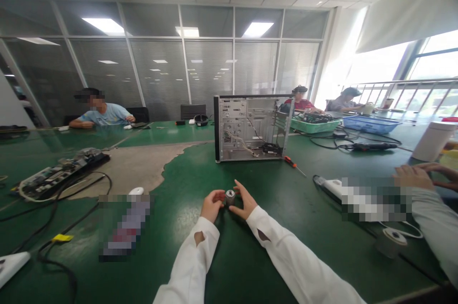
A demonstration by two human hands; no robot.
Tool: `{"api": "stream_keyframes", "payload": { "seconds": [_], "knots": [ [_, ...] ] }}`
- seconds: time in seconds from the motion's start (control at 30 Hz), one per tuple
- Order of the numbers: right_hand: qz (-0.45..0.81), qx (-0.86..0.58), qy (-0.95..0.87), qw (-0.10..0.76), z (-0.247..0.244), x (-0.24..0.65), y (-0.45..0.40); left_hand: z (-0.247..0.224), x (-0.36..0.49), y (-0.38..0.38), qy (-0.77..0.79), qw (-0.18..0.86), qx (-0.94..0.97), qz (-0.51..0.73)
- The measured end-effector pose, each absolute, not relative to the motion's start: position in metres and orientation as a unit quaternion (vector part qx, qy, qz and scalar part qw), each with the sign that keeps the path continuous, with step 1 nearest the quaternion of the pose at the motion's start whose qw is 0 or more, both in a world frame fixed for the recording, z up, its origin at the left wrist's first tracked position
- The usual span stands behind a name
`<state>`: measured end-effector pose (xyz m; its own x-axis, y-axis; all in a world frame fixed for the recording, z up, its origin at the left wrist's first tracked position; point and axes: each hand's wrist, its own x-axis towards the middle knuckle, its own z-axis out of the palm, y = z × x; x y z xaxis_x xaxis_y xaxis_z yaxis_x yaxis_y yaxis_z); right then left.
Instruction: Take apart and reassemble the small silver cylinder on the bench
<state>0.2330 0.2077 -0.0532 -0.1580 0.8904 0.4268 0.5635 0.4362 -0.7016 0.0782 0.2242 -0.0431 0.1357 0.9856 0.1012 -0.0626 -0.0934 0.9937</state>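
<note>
Small metal cylinder stands upright on the green table, between the two hands, on the near-edge side of the computer case. Left hand: fingers bent, narrow grip, tips at the cylinder's left side; can't tell if they press on it. Right hand: wide, forefinger pointing up and away, thumb low by the cylinder's right side; thumb contact unclear. White sleeves on both arms.

Computer case upright farther toward the far edge, open side facing the wearer, loose wires inside. Orange-handled screwdriver lies just beside its right bottom corner.

Toward the table's left edge: bare circuit assembly, black cables with a yellow tag, pixelated packet nearer the hands.

Toward the right edge: white power strip, partly pixelated; a co-worker's hands near it, grey sleeve below; second metal cylinder near the table's near right corner. Green basket full of cables and blue basket sit farther back on the right.

Person in light blue shirt sits at the far edge, left; two more people far right.
</note>
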Motion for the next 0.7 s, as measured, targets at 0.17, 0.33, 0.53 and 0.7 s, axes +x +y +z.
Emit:
{"api": "stream_keyframes", "payload": {
  "seconds": [0.17,0.33,0.53,0.7],
  "knots": [
    [0.288,-0.477,-0.657,0.507,-0.062,0.246,0.215,-0.048,0.087,0.218,0.429,0.403,0.683,0.432],
    [0.285,-0.484,-0.626,0.541,-0.058,0.245,0.215,-0.054,0.092,0.216,0.476,0.282,0.728,0.404],
    [0.261,-0.476,-0.658,0.522,-0.055,0.24,0.21,-0.044,0.096,0.213,0.508,0.259,0.712,0.409],
    [0.273,-0.457,-0.692,0.487,-0.052,0.236,0.198,-0.038,0.095,0.209,0.478,0.256,0.713,0.446]
  ]
}}
